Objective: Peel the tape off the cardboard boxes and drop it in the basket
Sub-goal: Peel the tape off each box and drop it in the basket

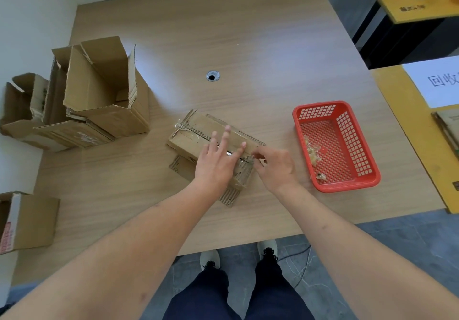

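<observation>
Dark trousers (238, 292) and pale shoes (210, 257) show at the near edge, standing on grey floor just short of the table (248, 46). Two bare forearms reach from there over the wood.

Left hand (218, 160) lies flat on the top of a closed box (198, 131) in the middle of the table, fingers straight and spread, pressing it down. Right hand (275, 168) sits just to the right, at the box's near right end, with thumb and forefinger curled together in a pinch on a bit of clear tape (252, 157) there. More crinkled tape runs along the top seam and over the far left end of that box, and a torn cardboard flap (231, 196) sticks out underneath on the near side.

Right of the hands, near but apart from the box, stands a red basket (357, 131) with a few crumpled pieces of peeled tape in its left half.

At the near left edge sits another box (32, 220) with a red-printed label. Farther left, a cluster of opened boxes (99, 88) stands with flaps raised. A round cable hole (212, 75) lies mid-table beyond. A yellow surface (409, 121) with a white sheet (437, 81) lies at far right.
</observation>
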`<state>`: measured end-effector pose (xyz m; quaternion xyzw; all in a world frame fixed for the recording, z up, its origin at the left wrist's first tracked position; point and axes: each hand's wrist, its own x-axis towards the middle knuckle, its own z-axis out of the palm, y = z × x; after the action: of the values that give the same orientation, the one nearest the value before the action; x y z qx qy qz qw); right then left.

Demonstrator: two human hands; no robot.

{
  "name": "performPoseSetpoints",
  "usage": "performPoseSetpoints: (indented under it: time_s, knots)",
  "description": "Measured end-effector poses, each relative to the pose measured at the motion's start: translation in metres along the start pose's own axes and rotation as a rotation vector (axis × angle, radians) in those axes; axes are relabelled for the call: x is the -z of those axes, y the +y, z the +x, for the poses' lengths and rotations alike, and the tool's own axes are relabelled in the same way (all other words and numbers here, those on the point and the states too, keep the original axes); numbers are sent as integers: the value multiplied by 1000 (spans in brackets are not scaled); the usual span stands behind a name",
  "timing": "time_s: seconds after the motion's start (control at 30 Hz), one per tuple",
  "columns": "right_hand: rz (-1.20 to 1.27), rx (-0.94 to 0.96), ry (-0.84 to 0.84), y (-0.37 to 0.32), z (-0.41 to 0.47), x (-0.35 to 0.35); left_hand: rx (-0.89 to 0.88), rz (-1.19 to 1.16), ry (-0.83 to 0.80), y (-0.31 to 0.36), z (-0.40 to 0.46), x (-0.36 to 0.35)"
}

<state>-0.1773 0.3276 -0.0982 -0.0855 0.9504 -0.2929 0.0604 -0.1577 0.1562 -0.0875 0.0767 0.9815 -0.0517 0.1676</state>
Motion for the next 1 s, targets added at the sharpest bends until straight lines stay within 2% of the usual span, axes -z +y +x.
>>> performPoseSetpoints:
  time_s: [0.13, 0.27, 0.43, 0.7, 0.8, 1.0]
  knots:
    - [17, 15, -72, 3, -1, 0, -128, -167, -64, -15, 7, -8]
    - [15, -39, -36, -1, 2, -2, -129, -229, -24, -19, 9, -14]
    - [171, -71, 28, -3, -9, 3, -115, -209, -3, -20, 10, -16]
    - [541, -460, 45, -7, -3, -3, -126, -203, 47, -19, 7, -22]
    - [504, -424, 39, -3, -3, 0, -210, -191, 57, -23, 2, -24]
    - [198, -144, 12, -1, -6, 4, -248, -128, 32, -26, 4, -25]
